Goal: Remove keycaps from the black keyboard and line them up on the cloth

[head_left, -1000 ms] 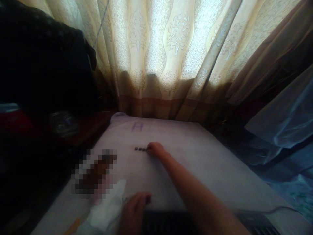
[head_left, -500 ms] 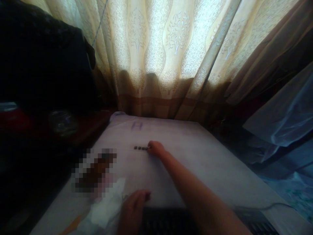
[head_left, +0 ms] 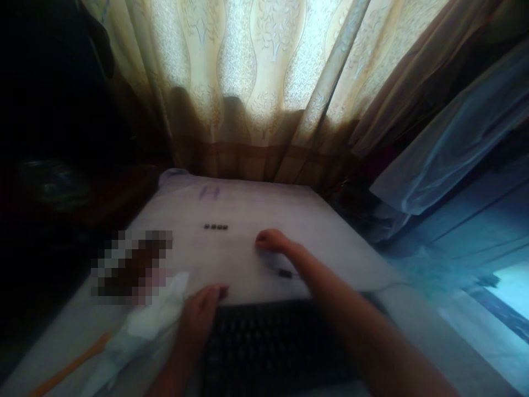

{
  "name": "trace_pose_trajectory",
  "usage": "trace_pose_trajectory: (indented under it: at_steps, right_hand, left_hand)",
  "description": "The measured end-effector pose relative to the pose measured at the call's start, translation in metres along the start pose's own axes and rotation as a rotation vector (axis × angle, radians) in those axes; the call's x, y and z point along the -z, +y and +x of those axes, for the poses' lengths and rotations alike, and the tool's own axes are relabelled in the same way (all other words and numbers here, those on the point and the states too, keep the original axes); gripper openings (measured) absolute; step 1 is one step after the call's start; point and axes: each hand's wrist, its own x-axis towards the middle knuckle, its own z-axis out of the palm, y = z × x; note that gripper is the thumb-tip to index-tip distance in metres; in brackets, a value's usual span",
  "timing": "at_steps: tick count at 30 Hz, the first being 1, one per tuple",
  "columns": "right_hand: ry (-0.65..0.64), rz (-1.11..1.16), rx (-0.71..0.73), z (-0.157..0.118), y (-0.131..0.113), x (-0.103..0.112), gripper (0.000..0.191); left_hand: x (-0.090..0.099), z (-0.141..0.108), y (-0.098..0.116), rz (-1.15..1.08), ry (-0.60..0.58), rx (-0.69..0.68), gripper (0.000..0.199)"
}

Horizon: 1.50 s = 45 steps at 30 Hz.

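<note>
Pieces (head_left: 216,226), four small and dark, line a pale table (head_left: 314,220) left of center frame. At center, the right hand (head_left: 270,241) is apart from them, fingers bent; the left (head_left: 201,309), loosely curled, rests by a keyboard (head_left: 268,342), lower center. Whether either holds anything cannot be told.

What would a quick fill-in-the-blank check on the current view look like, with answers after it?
1. The row of small dark pieces on the table holds exactly ____ pieces.
2. The purple mark beyond that row is shaped like the capital letter ____.
3. In the picture, the right hand is apart from the row, to its ____.
4. The left hand is near the ____ end of the keyboard.

Missing words: four; H; right; left.
</note>
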Motion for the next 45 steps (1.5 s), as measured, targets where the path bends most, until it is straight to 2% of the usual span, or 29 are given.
trace_pose_trajectory:
  at_steps: [7,12,19,25,39,45]
  right_hand:
    - [-0.161,0.103,-0.042,-0.082,0.031,0.007,0.019]
    - [-0.045,0.075,-0.139,-0.109,0.034,-0.01,0.031]
    - [0.062,0.033,-0.23,-0.116,0.027,-0.023,0.029]
    - [0.057,0.047,-0.226,-0.115,0.029,-0.022,0.023]
    - [0.041,0.078,-0.176,-0.114,0.035,-0.025,0.024]
    - [0.063,0.064,-0.166,-0.116,0.029,-0.021,0.021]
  left_hand:
    - [0.001,-0.002,0.005,0.045,-0.018,-0.026,0.043]
    - [0.0,-0.001,0.002,0.089,-0.029,-0.056,0.045]
    - [-0.001,-0.003,0.002,0.107,-0.036,-0.076,0.043]
    - [-0.001,-0.004,0.0,0.136,-0.037,-0.07,0.044]
    - [-0.003,-0.006,0.005,0.182,-0.03,-0.075,0.043]
    - [-0.004,-0.007,0.007,0.175,-0.039,-0.072,0.042]
